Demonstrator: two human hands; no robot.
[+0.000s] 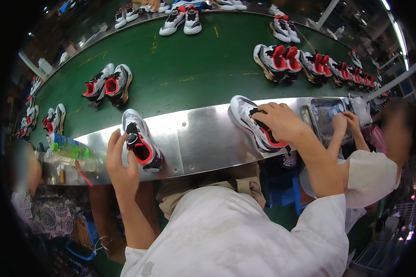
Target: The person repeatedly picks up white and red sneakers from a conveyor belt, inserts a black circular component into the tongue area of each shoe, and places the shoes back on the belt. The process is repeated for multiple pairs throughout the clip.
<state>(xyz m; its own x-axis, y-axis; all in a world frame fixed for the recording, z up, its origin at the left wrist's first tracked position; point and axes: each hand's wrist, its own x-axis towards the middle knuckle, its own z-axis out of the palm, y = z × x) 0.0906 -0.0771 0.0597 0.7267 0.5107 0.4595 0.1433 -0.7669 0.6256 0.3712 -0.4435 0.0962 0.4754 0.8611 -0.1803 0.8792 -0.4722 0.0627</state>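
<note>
Two white, grey and black sneakers with red linings stand apart on the steel ledge in front of me. My left hand (122, 162) is at the outer side of the left sneaker (142, 142). Its fingers and thumb are spread near the round black dial on the tongue, and I cannot tell whether they touch it. Over on the right, my right hand (282, 121) grips the other sneaker (246, 112) from above. Its fingers bend over the tongue and the opening, hiding much of both. Both toes point away from me.
Beyond the steel ledge (189, 138) runs a green belt (185, 60) with pairs of similar sneakers (108, 85) and a row (316, 67) at right. Bottles (74, 154) stand at left. A co-worker's hands (344, 122) are over a metal tray (322, 134) at right.
</note>
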